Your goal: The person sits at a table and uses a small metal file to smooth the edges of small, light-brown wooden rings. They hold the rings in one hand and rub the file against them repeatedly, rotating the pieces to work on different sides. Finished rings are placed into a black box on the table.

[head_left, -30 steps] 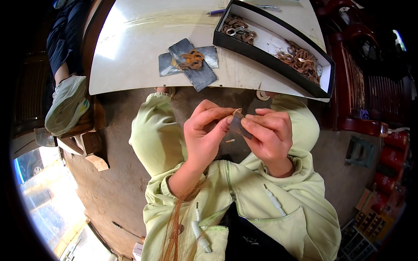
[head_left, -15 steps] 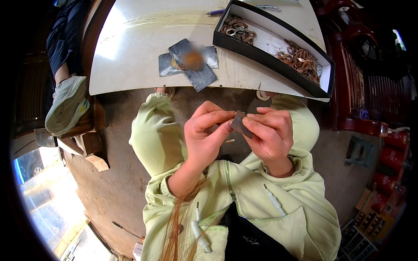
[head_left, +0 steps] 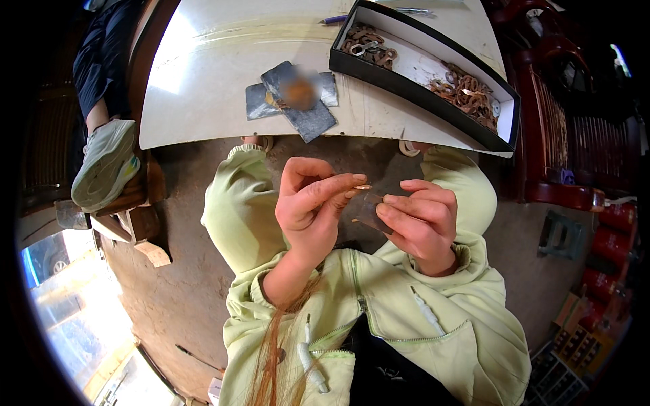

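Above my lap, my left hand (head_left: 308,206) pinches a small, shiny, brownish metal piece (head_left: 363,187) between thumb and fingertips. Close beside it, my right hand (head_left: 425,220) is closed on the edge of a small dark sheet (head_left: 374,213) that looks like sandpaper and is blurred by motion. The metal piece and the sheet are apart. Beyond my hands, dark grey rectangular sheets (head_left: 310,122) lie crosswise on the table (head_left: 210,88). A smeared orange-brown lump (head_left: 300,93) rests on them.
A long black box with a white inside (head_left: 420,80) holds rusty metal pieces (head_left: 467,95) in two heaps. Behind it lie a purple pen (head_left: 333,20) and a silver tool (head_left: 414,11). Another person's shoe (head_left: 105,166) is at the left, dark wooden furniture (head_left: 542,135) at the right.
My left hand has drawn slightly left, away from the dark sheet, and the small metal piece now shows at its fingertips. The sheet in my right hand has shifted and blurred.
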{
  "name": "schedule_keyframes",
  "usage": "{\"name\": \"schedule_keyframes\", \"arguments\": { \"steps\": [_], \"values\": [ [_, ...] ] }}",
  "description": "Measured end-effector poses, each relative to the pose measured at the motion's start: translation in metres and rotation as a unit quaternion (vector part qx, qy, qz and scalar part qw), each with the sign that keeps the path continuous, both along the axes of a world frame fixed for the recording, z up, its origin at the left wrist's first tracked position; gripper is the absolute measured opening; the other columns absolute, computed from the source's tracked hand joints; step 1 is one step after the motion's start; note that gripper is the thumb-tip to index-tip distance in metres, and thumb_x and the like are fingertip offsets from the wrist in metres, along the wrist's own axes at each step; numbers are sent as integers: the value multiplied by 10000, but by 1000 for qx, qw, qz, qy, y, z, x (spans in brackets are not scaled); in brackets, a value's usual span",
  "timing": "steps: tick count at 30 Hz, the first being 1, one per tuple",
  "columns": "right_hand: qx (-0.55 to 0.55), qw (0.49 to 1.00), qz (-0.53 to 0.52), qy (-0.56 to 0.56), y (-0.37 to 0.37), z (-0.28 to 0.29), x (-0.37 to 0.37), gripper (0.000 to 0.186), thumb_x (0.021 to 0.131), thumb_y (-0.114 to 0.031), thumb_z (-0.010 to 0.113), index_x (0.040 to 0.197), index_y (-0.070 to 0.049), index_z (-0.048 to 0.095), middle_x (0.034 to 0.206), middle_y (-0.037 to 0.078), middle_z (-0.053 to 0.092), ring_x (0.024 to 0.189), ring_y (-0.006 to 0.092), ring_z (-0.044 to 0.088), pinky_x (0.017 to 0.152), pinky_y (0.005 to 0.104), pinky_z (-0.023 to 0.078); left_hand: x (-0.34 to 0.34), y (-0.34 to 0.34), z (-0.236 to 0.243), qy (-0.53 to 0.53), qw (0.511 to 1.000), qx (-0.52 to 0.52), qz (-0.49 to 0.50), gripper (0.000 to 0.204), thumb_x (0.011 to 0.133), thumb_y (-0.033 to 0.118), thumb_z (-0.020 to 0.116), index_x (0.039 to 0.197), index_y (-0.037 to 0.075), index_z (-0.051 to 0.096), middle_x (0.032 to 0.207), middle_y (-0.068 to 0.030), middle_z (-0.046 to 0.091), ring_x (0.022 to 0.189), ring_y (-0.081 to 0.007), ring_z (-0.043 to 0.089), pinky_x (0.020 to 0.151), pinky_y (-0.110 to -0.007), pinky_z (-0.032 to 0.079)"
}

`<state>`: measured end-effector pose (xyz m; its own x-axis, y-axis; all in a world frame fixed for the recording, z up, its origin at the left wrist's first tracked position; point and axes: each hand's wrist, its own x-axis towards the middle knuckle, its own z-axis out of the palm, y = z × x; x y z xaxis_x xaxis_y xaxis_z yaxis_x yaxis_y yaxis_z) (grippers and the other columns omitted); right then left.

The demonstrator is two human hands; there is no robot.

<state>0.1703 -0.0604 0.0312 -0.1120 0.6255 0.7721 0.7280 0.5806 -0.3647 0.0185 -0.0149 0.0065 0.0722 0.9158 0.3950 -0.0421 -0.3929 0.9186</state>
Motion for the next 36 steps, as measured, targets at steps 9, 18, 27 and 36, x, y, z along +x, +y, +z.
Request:
{"name": "schedule_keyframes", "arguments": {
  "steps": [9, 18, 27, 36],
  "values": [
    [-5, 1000, -6, 6, -1, -1, 2, 307, 630, -48, 774, 920, -109, 694, 909, 0, 626, 749, 146, 530, 745, 317, 566, -1, -1, 2, 46, 999, 22, 16, 303, 644, -87, 703, 908, 59, 735, 840, -30, 465, 683, -104, 476, 559, -200, 388],
    [-22, 999, -12, 41, 5, -7, 0, 423, 525, 0, 745, 936, -91, 700, 870, 16, 632, 769, 172, 561, 730, 322, 567, 1, -3, 6, 142, 969, 180, 88, 350, 504, -109, 659, 821, 29, 716, 778, -48, 473, 708, -204, 490, 557, -275, 371],
    [-9, 1000, -13, -7, 2, -3, -2, 315, 605, -22, 761, 908, -86, 703, 867, 17, 637, 718, 163, 554, 699, 310, 575, 6, -5, 8, 139, 978, 77, 137, 334, 566, -138, 700, 847, 39, 722, 789, -15, 442, 692, -121, 468, 549, -232, 364],
    [-4, 1000, -25, 4, 4, -7, -3, 340, 595, -14, 755, 923, -87, 703, 863, 17, 636, 717, 160, 550, 717, 318, 573, 6, -6, 7, 153, 970, 117, 149, 377, 522, -75, 743, 874, 61, 730, 734, -21, 442, 638, -145, 463, 528, -249, 380]
  ]
}}
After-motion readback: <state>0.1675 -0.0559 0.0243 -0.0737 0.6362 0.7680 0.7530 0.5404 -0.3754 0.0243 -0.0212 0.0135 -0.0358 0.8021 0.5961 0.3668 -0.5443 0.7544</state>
